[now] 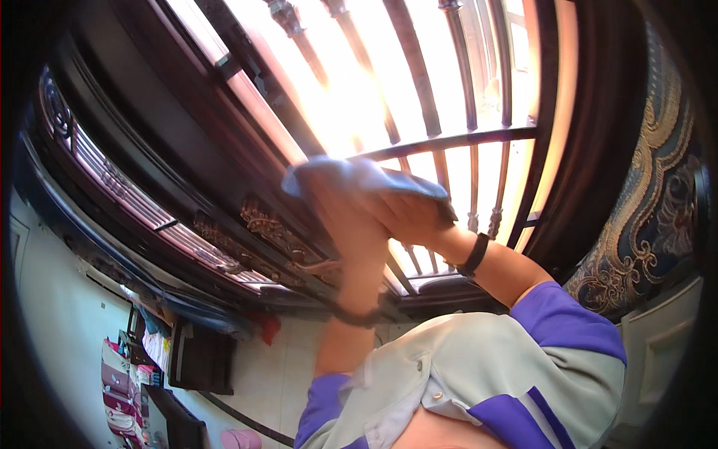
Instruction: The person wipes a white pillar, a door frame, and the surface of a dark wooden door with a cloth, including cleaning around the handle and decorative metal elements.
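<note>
My left hand (342, 213) and my right hand (415, 223) are raised close together at a blue-grey cloth (378, 179), both closed on it. The cloth is bunched along my fingertips, and motion blurs it and my left hand, hiding some finger detail. Just behind them is a bright barred window (430, 112) with dark spindles and a crossbar, set in a dark, glossy frame (172, 127). Gold carved ornament (265, 221) shows on the dark surface left of my hands.
A dark blue curtain with gold pattern (624, 232) hangs at the right, above a pale panelled surface (658, 337). A second barred window (123, 172) runs off to the left. Below are a tiled floor (280, 352), dark furniture (198, 355), piled fabrics (120, 385) and a pink round object (239, 438).
</note>
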Demonstrator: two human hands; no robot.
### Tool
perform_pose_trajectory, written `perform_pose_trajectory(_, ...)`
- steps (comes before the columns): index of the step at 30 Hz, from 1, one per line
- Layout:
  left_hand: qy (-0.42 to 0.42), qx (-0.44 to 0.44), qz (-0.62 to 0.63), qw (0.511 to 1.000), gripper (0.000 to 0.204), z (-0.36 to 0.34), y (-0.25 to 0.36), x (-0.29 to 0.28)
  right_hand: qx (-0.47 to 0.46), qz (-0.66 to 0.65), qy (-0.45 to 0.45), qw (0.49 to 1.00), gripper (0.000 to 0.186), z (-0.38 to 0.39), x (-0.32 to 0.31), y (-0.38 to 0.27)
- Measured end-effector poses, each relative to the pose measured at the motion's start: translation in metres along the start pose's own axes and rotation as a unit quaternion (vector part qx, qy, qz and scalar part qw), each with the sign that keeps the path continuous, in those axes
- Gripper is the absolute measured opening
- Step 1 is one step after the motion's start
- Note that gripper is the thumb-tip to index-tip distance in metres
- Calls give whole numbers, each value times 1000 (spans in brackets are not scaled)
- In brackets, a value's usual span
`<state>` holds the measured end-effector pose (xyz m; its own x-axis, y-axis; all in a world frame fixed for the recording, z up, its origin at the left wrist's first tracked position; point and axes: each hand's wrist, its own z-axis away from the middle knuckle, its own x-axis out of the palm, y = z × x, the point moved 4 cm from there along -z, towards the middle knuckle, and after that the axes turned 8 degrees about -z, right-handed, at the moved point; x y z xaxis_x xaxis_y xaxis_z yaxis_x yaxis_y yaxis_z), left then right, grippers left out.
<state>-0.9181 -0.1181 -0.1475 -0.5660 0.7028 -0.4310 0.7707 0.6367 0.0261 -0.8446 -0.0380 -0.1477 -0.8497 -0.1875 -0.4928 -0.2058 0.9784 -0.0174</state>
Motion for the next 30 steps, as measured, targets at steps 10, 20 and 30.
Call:
perform_pose_trajectory(10,-171,130,111,970,65,12,82,-21,-88,59,-85,991,35,58,-70,23)
perform_pose_trajectory(20,174,201,-181,947,62,-200,101,-76,-141,155,246,946,39,-149,-171,62)
perform_pose_trajectory(30,279,278,-102,914,58,-297,158,-88,-16,230,341,911,56,-184,-256,105)
